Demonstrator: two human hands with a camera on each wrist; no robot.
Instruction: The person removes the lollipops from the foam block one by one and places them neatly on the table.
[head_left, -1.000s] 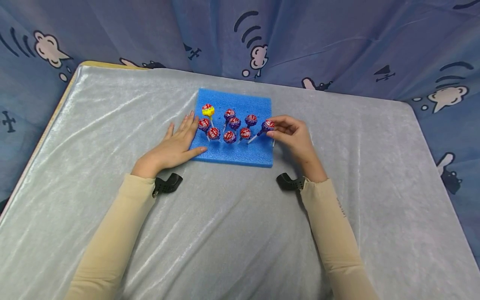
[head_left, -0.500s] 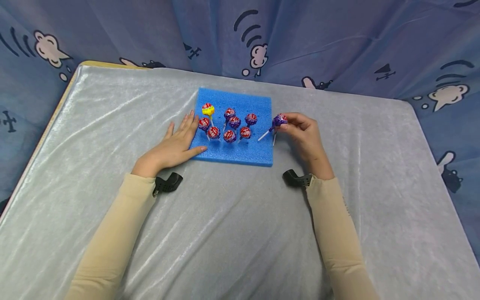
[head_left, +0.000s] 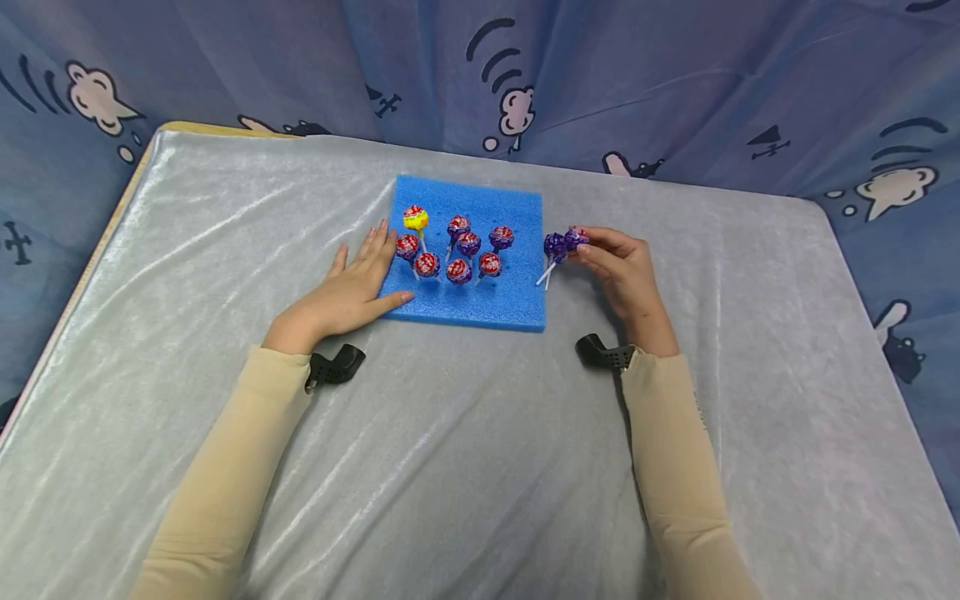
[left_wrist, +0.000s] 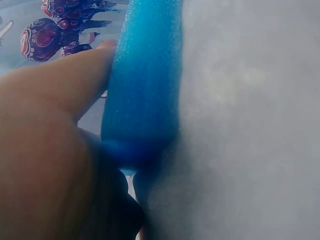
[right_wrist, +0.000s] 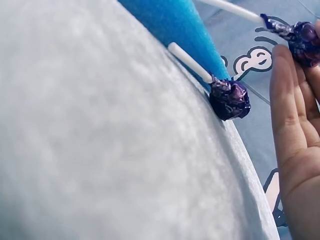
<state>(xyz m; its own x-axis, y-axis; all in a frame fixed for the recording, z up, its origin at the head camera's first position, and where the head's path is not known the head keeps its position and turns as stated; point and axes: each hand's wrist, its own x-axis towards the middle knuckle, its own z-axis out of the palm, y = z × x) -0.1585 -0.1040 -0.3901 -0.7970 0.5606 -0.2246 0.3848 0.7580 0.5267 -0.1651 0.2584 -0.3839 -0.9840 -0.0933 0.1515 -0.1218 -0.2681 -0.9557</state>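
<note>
A blue foam block (head_left: 510, 304) lies on the table, with several wrapped lollipops standing in it on their sticks. One lollipop is yellow (head_left: 415, 218); the others are purple and red. My left hand (head_left: 333, 296) rests with straight fingers against the block's left side, its thumb over the front left corner. Just off the block's right edge, my right hand (head_left: 622, 267) pinches a purple lollipop (right_wrist: 304, 46) by its wrapped head, the white stick slanting down to the left. Another purple lollipop (right_wrist: 230, 98) lies on the cloth beside that edge, apart from the fingers.
A grey velvety cloth (head_left: 450, 467) covers the table. Behind it hangs a blue patterned curtain (head_left: 675, 92). Black wrist mounts (head_left: 337, 367) sit at both sleeve cuffs.
My right hand has moved right with the pinched lollipop, from over the block's right part to beyond its edge. The lollipop lying there now shows. My left hand stays put.
</note>
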